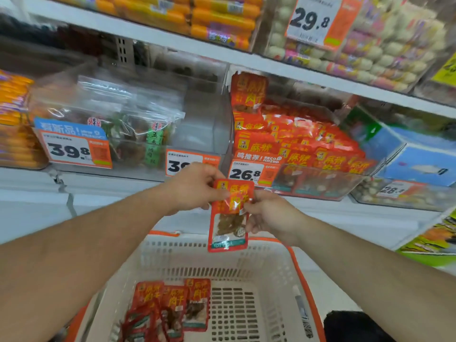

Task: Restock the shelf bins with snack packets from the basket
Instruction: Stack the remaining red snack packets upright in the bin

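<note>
A red snack packet (229,218) with a clear window hangs upright above the basket, held by both hands. My left hand (195,186) pinches its upper left edge. My right hand (269,213) pinches its right side. Below, the white basket (278,262) with orange trim holds several more red packets (172,307) at its left. Straight ahead on the shelf, a clear bin (320,183) is heaped with matching red packets (296,139), behind a 26.8 price tag.
A clear bin (202,129) left of the red one has bagged snacks on its left side and room on its right. Orange sausages fill the upper shelf and far left. A blue box (417,159) sits right of the red bin.
</note>
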Action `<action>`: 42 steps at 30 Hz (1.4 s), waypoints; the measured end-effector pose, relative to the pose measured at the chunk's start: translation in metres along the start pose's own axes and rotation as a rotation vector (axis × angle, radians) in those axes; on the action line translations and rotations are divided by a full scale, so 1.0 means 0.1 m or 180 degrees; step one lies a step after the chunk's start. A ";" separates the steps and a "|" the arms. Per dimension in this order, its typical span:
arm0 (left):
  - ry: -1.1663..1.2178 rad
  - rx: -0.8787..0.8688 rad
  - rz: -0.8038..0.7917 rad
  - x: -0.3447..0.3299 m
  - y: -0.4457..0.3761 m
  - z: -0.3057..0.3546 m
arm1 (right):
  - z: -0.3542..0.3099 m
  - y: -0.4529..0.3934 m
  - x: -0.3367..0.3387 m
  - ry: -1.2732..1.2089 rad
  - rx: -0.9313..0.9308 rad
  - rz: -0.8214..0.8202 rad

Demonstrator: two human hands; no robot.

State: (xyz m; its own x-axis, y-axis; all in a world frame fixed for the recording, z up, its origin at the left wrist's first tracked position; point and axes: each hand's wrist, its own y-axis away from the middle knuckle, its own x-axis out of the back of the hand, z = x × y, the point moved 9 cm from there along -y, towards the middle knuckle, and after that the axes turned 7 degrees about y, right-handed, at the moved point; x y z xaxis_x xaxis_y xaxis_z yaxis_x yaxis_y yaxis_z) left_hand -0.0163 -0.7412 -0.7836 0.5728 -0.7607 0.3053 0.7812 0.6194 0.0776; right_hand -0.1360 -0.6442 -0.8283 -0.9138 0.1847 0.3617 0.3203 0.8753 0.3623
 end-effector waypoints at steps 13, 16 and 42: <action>-0.0253 -0.1580 0.1458 0.39 0.12 1.18 | -0.98 0.74 0.93 -0.0373 0.1500 0.1843; -0.0525 -0.1091 0.1678 0.53 -0.10 0.95 | -1.31 0.84 1.25 -0.0118 0.1973 0.2387; -0.2587 -0.0826 0.1737 0.27 -0.37 0.69 | -1.96 -0.36 1.17 0.1928 0.1661 0.2264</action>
State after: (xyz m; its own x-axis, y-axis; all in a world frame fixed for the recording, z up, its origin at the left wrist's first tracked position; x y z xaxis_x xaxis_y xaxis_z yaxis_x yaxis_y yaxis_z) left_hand -0.0468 -0.7716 -0.7129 0.6008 0.0361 0.7986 0.5484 0.7082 -0.4446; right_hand -0.2053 -0.7414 -0.6309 -0.2372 0.6008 0.7634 0.4532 0.7635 -0.4601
